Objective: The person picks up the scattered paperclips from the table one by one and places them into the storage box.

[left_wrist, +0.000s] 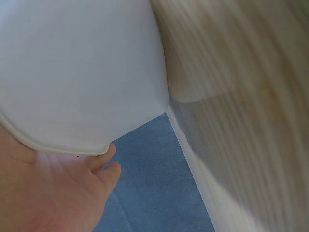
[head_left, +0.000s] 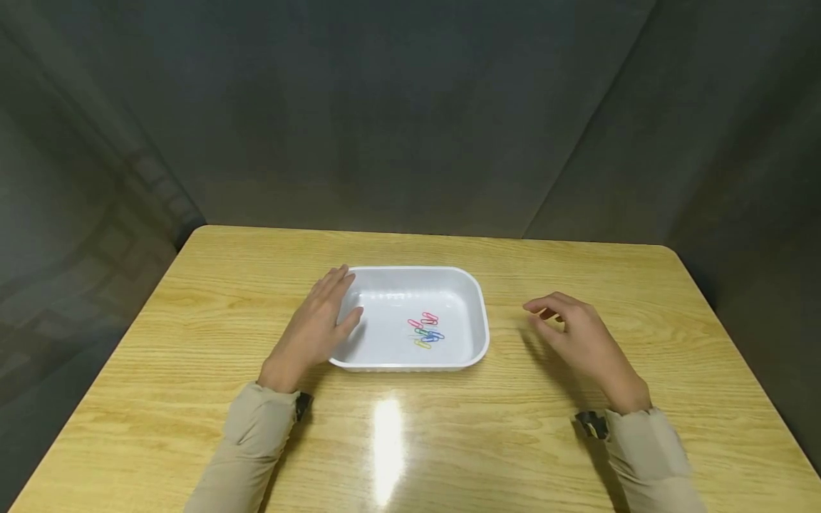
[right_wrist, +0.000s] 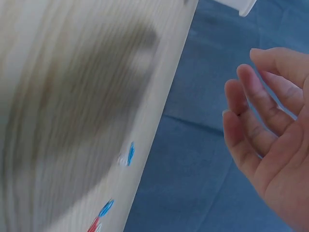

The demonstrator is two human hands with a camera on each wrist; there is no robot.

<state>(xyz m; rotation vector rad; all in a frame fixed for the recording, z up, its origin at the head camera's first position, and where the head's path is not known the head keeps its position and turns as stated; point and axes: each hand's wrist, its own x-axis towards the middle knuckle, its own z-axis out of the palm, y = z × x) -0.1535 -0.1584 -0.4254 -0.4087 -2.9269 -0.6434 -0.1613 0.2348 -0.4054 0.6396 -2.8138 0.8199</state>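
A white rectangular tray (head_left: 378, 320) stands near the middle of the table, with several coloured paper clips (head_left: 430, 336) lying together right of its centre. My left hand (head_left: 314, 328) is at the tray's left side, its fingers extended along the rim and its thumb over the inside. The left wrist view puts the tray wall (left_wrist: 82, 72) right against the palm and partly hiding the fingers. To the right of the tray, my right hand (head_left: 577, 338) hovers above the table. Its fingers (right_wrist: 265, 111) are loosely bent, with nothing held between them.
The wooden table (head_left: 192, 356) has dark cloth (head_left: 410, 121) hanging behind it and at both sides. In the right wrist view, small blue and red pieces (right_wrist: 105, 209) lie near the table edge; their kind is unclear. A tray corner (right_wrist: 244, 7) shows at the top.
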